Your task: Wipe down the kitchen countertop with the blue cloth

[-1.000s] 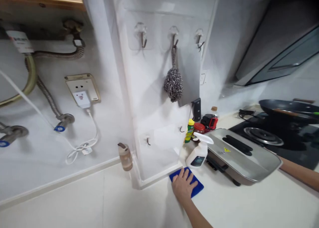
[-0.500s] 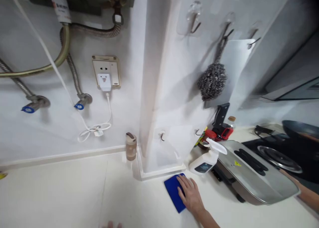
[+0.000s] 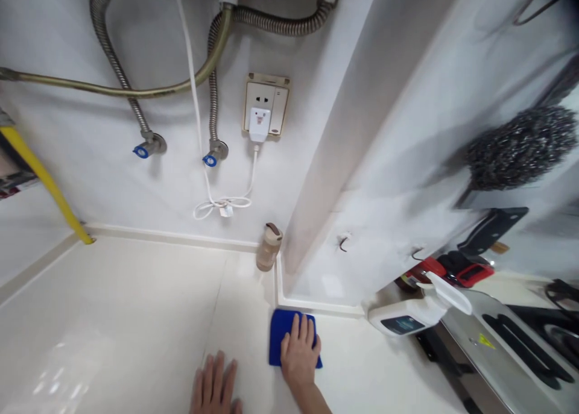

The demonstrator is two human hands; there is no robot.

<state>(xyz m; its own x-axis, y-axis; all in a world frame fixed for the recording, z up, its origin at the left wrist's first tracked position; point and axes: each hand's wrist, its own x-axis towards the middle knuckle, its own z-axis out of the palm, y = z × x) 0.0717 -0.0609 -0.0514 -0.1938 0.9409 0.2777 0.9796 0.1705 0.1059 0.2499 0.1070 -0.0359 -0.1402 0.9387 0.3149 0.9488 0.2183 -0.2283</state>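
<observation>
My right hand (image 3: 301, 354) presses palm down on a folded blue cloth (image 3: 279, 329), its fingers bent over the cloth against the white countertop (image 3: 149, 323). The cloth lies by the foot of a white pillar (image 3: 325, 221). To its left, my left hand (image 3: 215, 387) reaches in from the bottom edge, fingers stretched out and holding nothing. Just beyond the cloth, a beige bottle (image 3: 269, 247) with a brown strap stands in the corner. A white spray bottle (image 3: 416, 314) is to the right of the cloth.
An electric pan with a metal lid (image 3: 474, 317) sits at the right. A steel scrubber (image 3: 520, 149) and a black-handled knife (image 3: 491, 230) hang by the pillar. A plugged-in white cord (image 3: 221, 203) dangles on the back wall; a yellow pipe (image 3: 45, 179) rises at the left.
The view has swung left. My right hand and the blue cloth have moved left along the pillar's base. More of my left hand shows. Another person's arm by the pan is out of view.
</observation>
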